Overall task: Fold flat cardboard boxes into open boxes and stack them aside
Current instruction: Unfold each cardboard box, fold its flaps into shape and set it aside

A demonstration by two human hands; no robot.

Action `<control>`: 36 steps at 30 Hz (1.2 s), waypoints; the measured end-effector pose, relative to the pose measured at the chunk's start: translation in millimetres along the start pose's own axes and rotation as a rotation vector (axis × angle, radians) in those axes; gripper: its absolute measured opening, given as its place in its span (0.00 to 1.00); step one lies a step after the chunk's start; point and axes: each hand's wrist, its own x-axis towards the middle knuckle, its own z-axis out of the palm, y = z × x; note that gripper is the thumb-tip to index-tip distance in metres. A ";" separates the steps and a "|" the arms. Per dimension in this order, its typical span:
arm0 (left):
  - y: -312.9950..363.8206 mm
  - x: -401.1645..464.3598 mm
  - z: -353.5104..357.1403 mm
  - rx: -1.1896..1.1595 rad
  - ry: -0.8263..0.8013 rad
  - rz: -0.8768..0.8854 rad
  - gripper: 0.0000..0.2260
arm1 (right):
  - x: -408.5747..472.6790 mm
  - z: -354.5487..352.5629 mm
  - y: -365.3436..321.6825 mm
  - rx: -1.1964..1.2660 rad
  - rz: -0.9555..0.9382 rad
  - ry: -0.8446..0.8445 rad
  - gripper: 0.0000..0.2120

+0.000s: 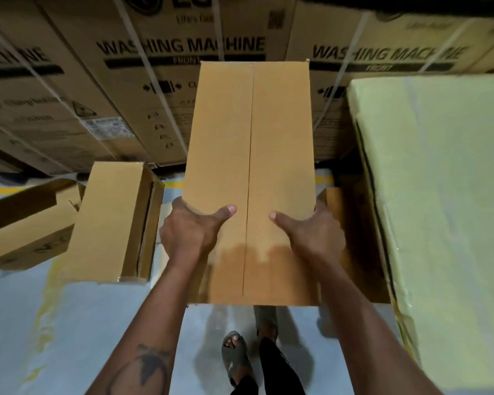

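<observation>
Head camera looks steeply down, close above floor.

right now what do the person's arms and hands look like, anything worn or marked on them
Both arms are bare, with no sleeves in view. The left hand and right hand wear no gloves, rings or watch that show. The left forearm carries a dark tattoo with branching, leaf-like lines. No marking shows on the right forearm.

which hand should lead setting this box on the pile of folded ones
Left. The folded boxes lie on the floor to the left, right beside the left hand gripping the held box. The right hand holds the far edge, next to the green-wrapped stack.
</observation>
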 end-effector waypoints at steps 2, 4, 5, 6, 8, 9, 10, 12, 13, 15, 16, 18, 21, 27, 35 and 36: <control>28.2 -28.3 -28.1 -0.016 0.018 0.067 0.43 | -12.8 -42.2 -13.3 0.001 -0.019 0.033 0.40; 57.7 -51.9 -49.6 -0.029 0.031 0.095 0.39 | -18.2 -82.0 -24.6 0.032 -0.031 0.038 0.37; 71.9 -63.5 -58.2 -0.020 0.041 0.107 0.38 | -20.5 -101.7 -28.4 0.041 -0.035 0.036 0.35; 86.0 -75.3 -65.3 -0.009 0.048 0.118 0.37 | -23.0 -122.1 -32.3 0.044 -0.042 0.034 0.34; 113.0 -95.7 -74.5 -0.002 0.072 0.161 0.37 | -23.8 -160.0 -35.6 0.037 -0.055 0.046 0.37; 126.9 -107.3 -77.5 0.003 0.088 0.182 0.38 | -23.0 -179.1 -35.0 0.034 -0.059 0.058 0.38; 139.9 -118.5 -78.6 0.011 0.100 0.196 0.39 | -21.5 -198.1 -32.5 0.035 -0.065 0.068 0.39; 167.0 -143.4 -77.0 0.029 0.116 0.216 0.40 | -15.8 -236.4 -21.9 0.030 -0.074 0.074 0.42; 181.4 -158.2 -73.6 0.030 0.121 0.228 0.39 | -11.8 -256.1 -15.0 0.028 -0.080 0.077 0.44; 211.1 -191.3 -60.8 0.029 0.118 0.251 0.38 | -0.7 -297.5 3.0 0.028 -0.087 0.077 0.46; 225.8 -208.1 -50.8 0.032 0.114 0.258 0.38 | 5.9 -319.4 14.3 0.027 -0.088 0.074 0.47; 254.9 -244.9 -25.4 0.022 0.105 0.284 0.37 | 18.6 -365.9 42.4 0.035 -0.094 0.063 0.43; 296.2 -298.5 17.6 -0.019 0.073 0.305 0.36 | 35.9 -437.4 86.7 0.029 -0.087 0.071 0.39; 355.3 -391.4 96.1 -0.057 0.033 0.383 0.35 | 56.6 -545.5 170.6 0.022 -0.041 0.122 0.47; 375.5 -495.6 189.8 -0.013 0.009 0.421 0.36 | 53.8 -618.0 304.0 0.025 -0.008 0.171 0.40; 375.6 -507.8 202.2 -0.020 0.005 0.419 0.36 | 53.2 -625.7 317.2 0.019 -0.016 0.173 0.39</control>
